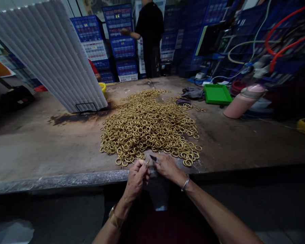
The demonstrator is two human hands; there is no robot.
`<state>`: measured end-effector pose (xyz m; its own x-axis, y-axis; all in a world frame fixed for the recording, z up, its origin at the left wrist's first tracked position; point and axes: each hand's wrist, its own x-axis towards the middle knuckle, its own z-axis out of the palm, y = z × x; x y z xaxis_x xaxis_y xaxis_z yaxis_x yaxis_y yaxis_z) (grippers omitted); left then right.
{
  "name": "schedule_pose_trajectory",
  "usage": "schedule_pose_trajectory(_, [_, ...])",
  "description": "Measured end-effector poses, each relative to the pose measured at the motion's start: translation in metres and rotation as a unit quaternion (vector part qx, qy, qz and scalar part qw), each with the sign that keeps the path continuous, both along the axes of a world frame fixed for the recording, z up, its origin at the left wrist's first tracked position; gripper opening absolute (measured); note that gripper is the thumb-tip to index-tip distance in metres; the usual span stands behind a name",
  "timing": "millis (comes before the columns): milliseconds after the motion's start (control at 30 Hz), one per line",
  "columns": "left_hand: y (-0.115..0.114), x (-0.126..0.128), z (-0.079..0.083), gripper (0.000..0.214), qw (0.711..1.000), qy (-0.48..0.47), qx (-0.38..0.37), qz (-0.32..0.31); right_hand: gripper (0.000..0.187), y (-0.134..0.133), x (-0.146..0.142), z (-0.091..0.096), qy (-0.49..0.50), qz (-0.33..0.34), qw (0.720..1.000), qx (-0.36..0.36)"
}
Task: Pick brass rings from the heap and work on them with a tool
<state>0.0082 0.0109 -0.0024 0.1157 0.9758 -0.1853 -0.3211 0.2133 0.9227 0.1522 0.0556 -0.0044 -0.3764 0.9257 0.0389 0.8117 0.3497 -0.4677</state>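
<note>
A broad heap of gold-coloured rings (147, 128) lies on the worktable (73, 149) in front of me. At the table's front edge, my left hand (137, 174) is closed on one ring (147, 162), pinched between thumb and fingers and seen nearly edge-on. Just to its right, my right hand (167, 166) is wrapped round a small knife (154, 158), its dark blade pointing up and left toward the held ring. Blade and ring look slightly apart. The knife's handle is mostly hidden in my fingers.
A tall corrugated white panel (53, 57) stands tilted at the left in a black wire holder (86, 109). Rightward are a grey cloth (193, 94), a green tray (217, 94) and a pink bottle (240, 103). A person (150, 34) stands behind the table near stacked blue crates (122, 47).
</note>
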Motion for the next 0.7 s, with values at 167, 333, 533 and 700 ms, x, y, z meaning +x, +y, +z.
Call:
schedule_pose_trajectory(167, [-0.001,0.002,0.007,0.023,0.991,-0.127,-0.044,-0.007,0.019,0.019,0.005,0.003,-0.017,-0.132,0.989,0.068])
schedule_pose_trajectory(333, [0.000,0.002,0.006,0.018,0.982,-0.170,-0.076,0.021,0.023,0.037,0.003,0.008,-0.053,-0.187,0.977,0.086])
schedule_pose_trajectory(533, [0.001,-0.004,-0.003,0.023,0.954,-0.260,-0.149,0.018,0.019,0.040,0.004,0.004,-0.067,-0.173,0.980,0.070])
schedule_pose_trajectory(700, [0.007,-0.001,-0.008,0.026,0.952,-0.243,-0.176,0.056,0.017,0.038,0.008,-0.004,-0.017,-0.150,0.984,0.097])
